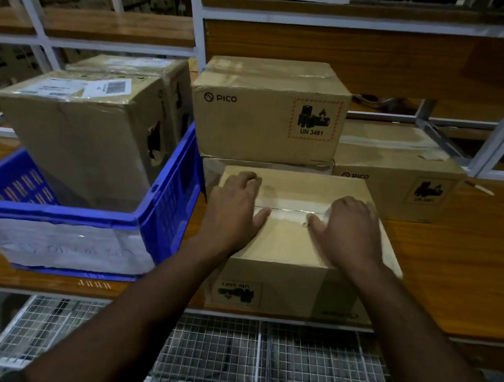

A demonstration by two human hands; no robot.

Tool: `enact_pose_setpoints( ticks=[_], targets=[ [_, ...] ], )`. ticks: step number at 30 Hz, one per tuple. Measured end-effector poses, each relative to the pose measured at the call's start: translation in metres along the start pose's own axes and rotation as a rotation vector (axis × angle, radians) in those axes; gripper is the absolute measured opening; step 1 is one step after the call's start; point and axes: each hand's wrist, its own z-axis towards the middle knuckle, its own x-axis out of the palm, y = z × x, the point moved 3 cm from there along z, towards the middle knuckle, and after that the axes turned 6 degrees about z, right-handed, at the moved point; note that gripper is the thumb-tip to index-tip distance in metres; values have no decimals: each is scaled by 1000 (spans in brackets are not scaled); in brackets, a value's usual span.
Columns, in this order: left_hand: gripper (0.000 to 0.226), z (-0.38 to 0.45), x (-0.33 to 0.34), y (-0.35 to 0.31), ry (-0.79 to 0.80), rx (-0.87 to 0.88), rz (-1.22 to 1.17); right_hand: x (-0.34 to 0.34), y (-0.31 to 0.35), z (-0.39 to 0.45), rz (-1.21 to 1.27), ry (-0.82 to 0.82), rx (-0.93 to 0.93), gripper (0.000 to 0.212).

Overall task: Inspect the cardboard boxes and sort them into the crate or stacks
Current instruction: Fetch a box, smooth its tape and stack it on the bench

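Inspection step: your left hand (235,208) and right hand (348,229) lie flat, fingers relaxed, on the taped top of the near box (289,239), which sits on the bench (461,271) just right of the crate (163,207) and before the stacks (268,118). Next, judge its condition, then grip both sides to lift.

Premises: warehouse or stockroom. White metal racking (198,35) with wooden shelves carries taped cardboard cartons (269,111) bearing battery hazard labels. Left of the cartons, a blue plastic crate (162,210); below them, wire-mesh decking (284,362).
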Motion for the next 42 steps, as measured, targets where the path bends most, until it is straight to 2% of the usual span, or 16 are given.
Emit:
enact_pose_setpoints(
  ticks=[2,5,13,15,18,20,22,24,27,30,34,36,39,42],
  targets=[
    [62,5,7,-9,102,86,61,7,16,3,74,63,-88,55],
    [61,10,20,-14,284,196,-5,18,35,10,128,169,-258,53],
    [58,12,22,-9,275,215,-88,23,31,20,171,223,-265,55],
    [60,12,20,-4,226,120,-92,24,21,21,174,190,-192,58],
    [72,11,17,14,110,-189,-22,16,-12,24,121,-18,118,62],
    [84,9,19,24,135,-362,-80,10,-29,25,138,-55,289,70],
    [92,9,24,30,187,-441,-159,8,-34,25,184,-56,343,73],
    [88,8,24,32,171,-451,-207,8,-33,23,191,-72,334,70],
    [76,-3,13,29,63,-412,-269,2,-34,12,222,-126,293,66],
    [73,-24,-3,22,-73,-375,-314,-14,-37,-8,362,-223,288,75],
    [87,-54,-27,5,-318,-370,-431,-37,-33,-37,570,-447,272,85],
    [98,-62,-38,1,-409,-372,-492,-48,-33,-40,634,-509,279,88],
    [122,-67,-41,5,-422,-378,-550,-55,-36,-38,717,-457,319,89],
    [134,-74,-33,11,-338,-395,-508,-44,-39,-44,707,-363,300,84]
  ],
)
